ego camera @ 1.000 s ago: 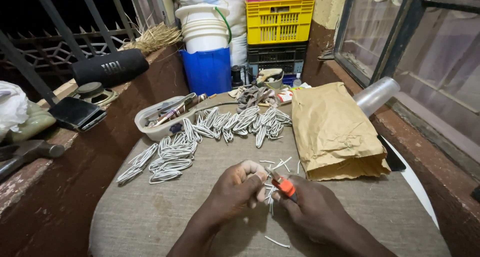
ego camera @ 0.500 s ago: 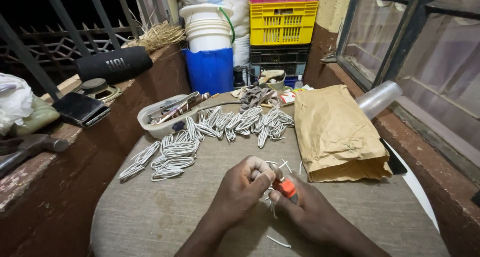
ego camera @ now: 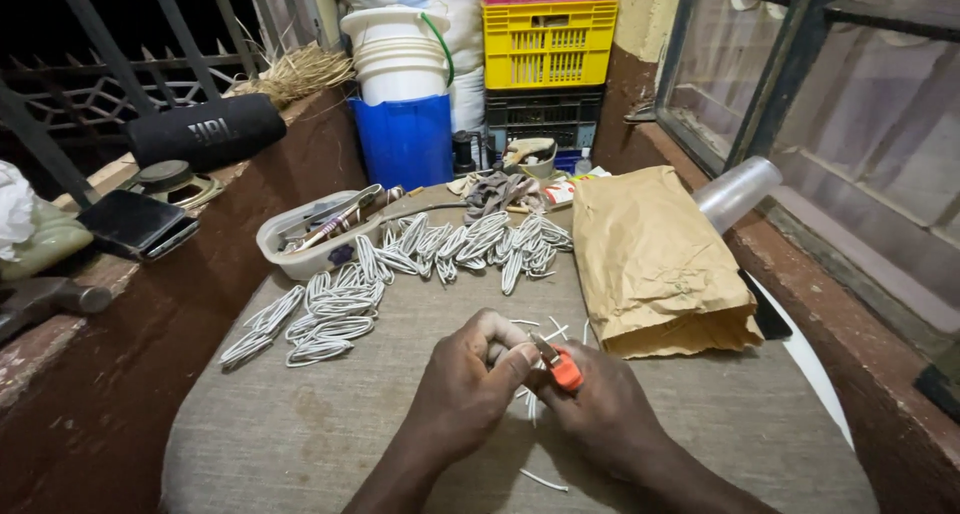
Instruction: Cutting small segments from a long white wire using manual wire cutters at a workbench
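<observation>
At the near edge of a round table covered in grey-brown cloth (ego camera: 300,444), the two hands meet over the middle of the cloth. The left hand (ego camera: 470,379) is curled narrow, thumb and forefinger pinched on a short white wire piece (ego camera: 528,399) whose loose ends hang just below the knuckles. The right hand (ego camera: 600,414) is closed around a small cutter with orange handles (ego camera: 562,366); its metal tip points up and left toward the left thumb, touching or almost touching the pinched wire, though the exact contact is hidden by the fingers. A few cut white offcuts (ego camera: 545,481) lie scattered on the cloth around and below the hands. Farther up the table, well apart from the hands, folded white wire bundles (ego camera: 330,314) lie in a band that runs from the left side toward the centre, with a second cluster of similar bundles (ego camera: 480,244) behind them. A clear plastic tray (ego camera: 300,244) holding assorted tools sits at the upper left of the table, just beside the bundles. A crumpled brown paper bag (ego camera: 655,264) lies to the right of the bundles, with a clear plastic cup (ego camera: 735,192) on its side at its far corner. Behind the table stand a blue bucket (ego camera: 405,139) topped by stacked white buckets (ego camera: 398,54), and a yellow crate (ego camera: 548,44). On the left ledge rest a black cylindrical speaker (ego camera: 205,131) and a dark phone (ego camera: 135,224).
</observation>
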